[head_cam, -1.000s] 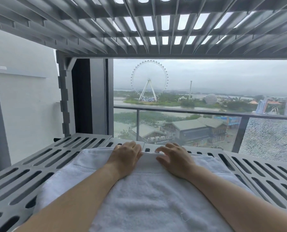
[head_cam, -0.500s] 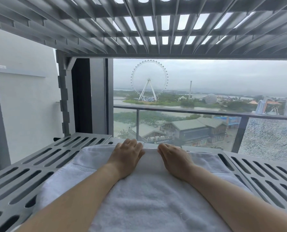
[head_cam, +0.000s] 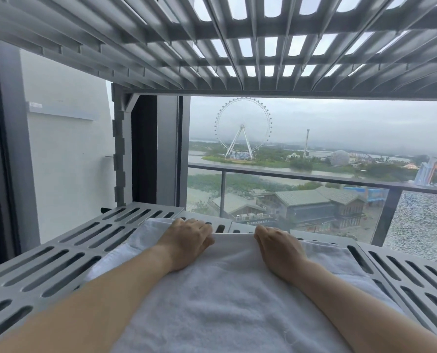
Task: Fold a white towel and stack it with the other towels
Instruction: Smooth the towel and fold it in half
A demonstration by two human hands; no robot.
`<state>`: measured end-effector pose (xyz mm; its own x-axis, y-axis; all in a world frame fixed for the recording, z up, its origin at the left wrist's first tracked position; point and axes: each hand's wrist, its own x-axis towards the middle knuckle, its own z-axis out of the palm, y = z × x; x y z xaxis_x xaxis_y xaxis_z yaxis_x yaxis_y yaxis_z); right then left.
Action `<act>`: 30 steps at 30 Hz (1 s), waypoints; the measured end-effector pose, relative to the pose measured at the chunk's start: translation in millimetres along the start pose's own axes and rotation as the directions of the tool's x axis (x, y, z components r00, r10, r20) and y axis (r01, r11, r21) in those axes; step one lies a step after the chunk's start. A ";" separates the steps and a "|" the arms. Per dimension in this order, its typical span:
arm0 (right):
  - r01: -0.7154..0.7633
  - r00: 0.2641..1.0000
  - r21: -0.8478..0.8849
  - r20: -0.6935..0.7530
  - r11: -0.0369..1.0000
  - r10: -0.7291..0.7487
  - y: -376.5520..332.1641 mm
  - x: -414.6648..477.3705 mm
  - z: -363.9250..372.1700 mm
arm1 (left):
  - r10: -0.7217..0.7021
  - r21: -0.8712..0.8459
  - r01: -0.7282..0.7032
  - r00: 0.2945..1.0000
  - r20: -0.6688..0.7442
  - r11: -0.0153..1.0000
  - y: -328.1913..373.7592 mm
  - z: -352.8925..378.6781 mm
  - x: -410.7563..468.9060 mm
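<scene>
White towel (head_cam: 227, 296) lies flat on the grey slotted shelf (head_cam: 59, 256), spread from the near edge of view to the shelf's far edge. A second layer of white towel shows under it, sticking out at the left and right sides.

My left hand (head_cam: 186, 238) sits palm down on the towel's far edge, left of centre, fingers curled over that edge with knuckles up. Fingertips are tucked out of sight, so I can't tell for sure whether they pinch the cloth or just press it. My right hand (head_cam: 278, 247) mirrors it right of centre: palm down, fingers bent over the same far edge, thumb side toward the middle. Same caveat on the grip. The towel edge runs taut and straight between the two hands, which are apart, not touching.

Both forearms are bare, stretched forward over the towel and resting on or just above it, converging slightly toward the far edge.

Another slotted shelf (head_cam: 237, 42) sits overhead. Beyond the shelf is a window with a glass railing (head_cam: 301, 177), and a ferris wheel (head_cam: 242, 128) far off outside.

Writing: small characters on a building sign outside, too small to read. A small label on the white wall at left, also unreadable.
</scene>
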<state>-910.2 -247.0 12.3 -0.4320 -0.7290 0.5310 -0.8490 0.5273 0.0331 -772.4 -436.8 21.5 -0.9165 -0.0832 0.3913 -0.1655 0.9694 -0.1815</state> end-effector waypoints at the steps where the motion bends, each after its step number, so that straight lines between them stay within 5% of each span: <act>1: 0.011 1.000 0.001 0.006 1.000 -0.011 -0.8 0.1 -0.4 | 0.008 0.022 -0.008 1.000 0.007 1.000 -4.2 -1.6 -3.2; 6: 0.079 0.996 -0.035 0.051 0.996 -0.077 -10.6 -4.5 -10.6 | -0.024 0.059 0.021 0.999 0.047 0.998 -21.3 -6.4 -20.7; 11: 0.119 0.954 0.012 0.274 0.993 -0.117 -63.8 16.7 -17.4 | -0.045 0.062 0.042 0.998 0.037 0.997 -19.4 -6.1 -25.5; 21: -0.122 0.991 0.122 0.071 0.985 0.114 -113.8 16.9 17.8 | -0.090 -0.024 0.090 0.996 0.026 0.996 -27.0 -4.7 -45.1; 30: -0.132 0.991 0.103 0.018 0.986 0.130 -111.4 17.9 20.3 | -0.148 -0.194 0.139 0.988 -0.034 0.971 -65.6 -13.4 -61.1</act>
<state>-829.5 -327.7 0.9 -0.5444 -0.6615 0.5159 -0.8116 0.5708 -0.1246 -700.7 -492.2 21.6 -0.8689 -0.2182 0.4443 -0.2176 0.9746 0.0532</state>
